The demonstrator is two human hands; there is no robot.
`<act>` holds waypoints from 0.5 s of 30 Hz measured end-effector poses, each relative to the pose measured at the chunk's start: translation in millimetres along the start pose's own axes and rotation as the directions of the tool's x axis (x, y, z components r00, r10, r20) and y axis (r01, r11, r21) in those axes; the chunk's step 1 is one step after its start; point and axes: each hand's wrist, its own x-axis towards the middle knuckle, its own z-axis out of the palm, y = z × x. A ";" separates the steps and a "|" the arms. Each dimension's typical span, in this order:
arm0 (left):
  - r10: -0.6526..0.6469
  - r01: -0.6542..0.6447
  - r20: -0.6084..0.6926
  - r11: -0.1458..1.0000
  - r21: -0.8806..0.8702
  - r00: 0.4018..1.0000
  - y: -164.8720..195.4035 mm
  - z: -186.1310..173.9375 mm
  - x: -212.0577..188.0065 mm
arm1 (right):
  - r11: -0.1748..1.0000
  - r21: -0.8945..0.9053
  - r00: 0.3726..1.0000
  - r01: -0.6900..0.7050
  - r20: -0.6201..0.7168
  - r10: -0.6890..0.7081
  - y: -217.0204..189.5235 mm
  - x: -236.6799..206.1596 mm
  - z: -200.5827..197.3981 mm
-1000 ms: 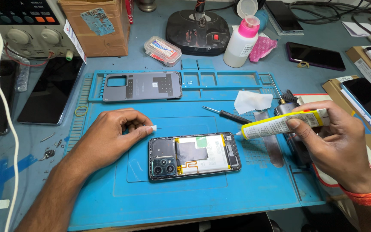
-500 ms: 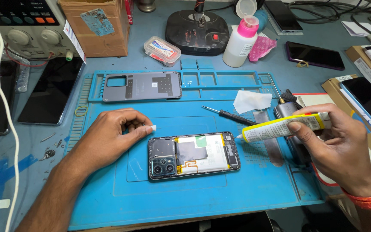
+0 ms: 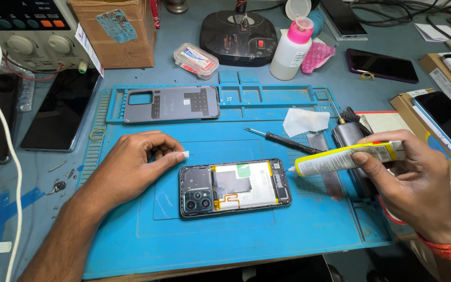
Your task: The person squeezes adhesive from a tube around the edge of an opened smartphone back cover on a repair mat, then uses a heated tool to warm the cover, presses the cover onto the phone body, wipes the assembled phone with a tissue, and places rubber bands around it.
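Opened dark smartphone with its back cover off (image 3: 235, 188), lying flat and lengthwise just below the middle of the frame on the blue silicone repair mat (image 3: 225, 245). Camera cluster at its left end, white battery with a dark patch and an orange flex strip across the middle, dark frame all round.

Yellow-and-white glue tube (image 3: 340, 158) at centre right, held nearly level, nozzle tip pointing left and just at the phone's right end; whether touching cannot be told. Right hand (image 3: 408, 183) reaching in from the lower right, fingers curled and clamped round the tube, thumb pressed on its near side, red band at the wrist.

Left hand (image 3: 131, 164) resting palm down on the mat at centre left, just beside the phone's upper left corner, fingertips pinched together on a small white cap (image 3: 184, 154).

Grey phone back cover (image 3: 171, 104) in the mat's upper tray. Black-handled screwdriver (image 3: 280, 140) and white folded wipe (image 3: 305, 121) above the phone's right end. White bottle with pink cap (image 3: 291, 49) near the top centre.
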 end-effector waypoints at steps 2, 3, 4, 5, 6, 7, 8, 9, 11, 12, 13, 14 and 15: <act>0.020 -0.020 -0.005 1.000 -0.005 1.000 -0.3 -0.2 -0.4 | 1.000 0.006 1.000 -0.014 -0.004 0.014 -0.6 -1.5 0.1; 0.030 -0.030 -0.007 1.000 -0.008 1.000 -0.4 -0.1 -0.4 | 1.000 0.008 1.000 -0.021 -0.006 0.021 -1.0 -2.2 0.0; 0.031 -0.031 -0.007 1.000 -0.006 1.000 -0.4 0.2 -0.5 | 1.000 0.013 1.000 -0.017 -0.004 0.017 -1.2 -2.8 -0.1; 0.031 -0.031 -0.008 1.000 -0.004 0.999 -0.6 0.2 -0.6 | 1.000 0.017 1.000 -0.014 -0.002 0.014 -1.5 -3.7 -0.1; 0.031 -0.031 -0.008 1.000 -0.002 0.999 -0.4 0.4 -0.5 | 1.000 0.022 1.000 -0.010 0.000 0.010 -1.6 -4.1 -0.5; 0.031 -0.031 -0.009 1.000 -0.002 0.999 -0.4 0.7 -0.5 | 1.000 0.018 1.000 -0.010 0.003 0.010 -1.8 -4.5 -1.0; 0.030 -0.030 -0.010 1.000 -0.001 0.999 -0.4 0.8 -0.7 | 1.000 0.015 1.000 -0.010 0.005 0.010 -1.8 -5.0 -1.3; 0.030 -0.030 -0.011 1.000 -0.001 0.999 -0.4 0.8 -0.9 | 1.000 0.012 1.000 -0.009 0.008 0.009 -1.9 -5.5 -1.3; 0.016 -0.016 -0.007 1.000 -0.003 1.000 -0.1 1.0 -0.8 | 0.999 0.033 1.000 -0.005 0.008 0.005 -1.8 -6.4 -1.5; 0.009 -0.009 -0.005 1.000 -0.004 1.000 0.1 1.1 -0.9 | 0.999 0.043 1.000 -0.003 0.008 0.002 -1.7 -6.8 -1.6; 0.017 -0.017 -0.007 1.000 -0.006 1.000 0.1 1.0 -1.0 | 0.999 0.029 1.000 -0.017 0.006 0.017 -1.7 -7.3 -1.6; 0.024 -0.024 -0.008 1.000 -0.008 1.000 0.2 0.9 -0.9 | 0.999 0.014 1.000 -0.031 0.004 0.031 -1.6 -7.6 -2.2; 0.031 -0.031 -0.010 0.999 -0.011 0.999 0.3 1.0 -0.9 | 0.999 -0.001 0.999 -0.045 0.002 0.045 -1.6 -8.0 -2.7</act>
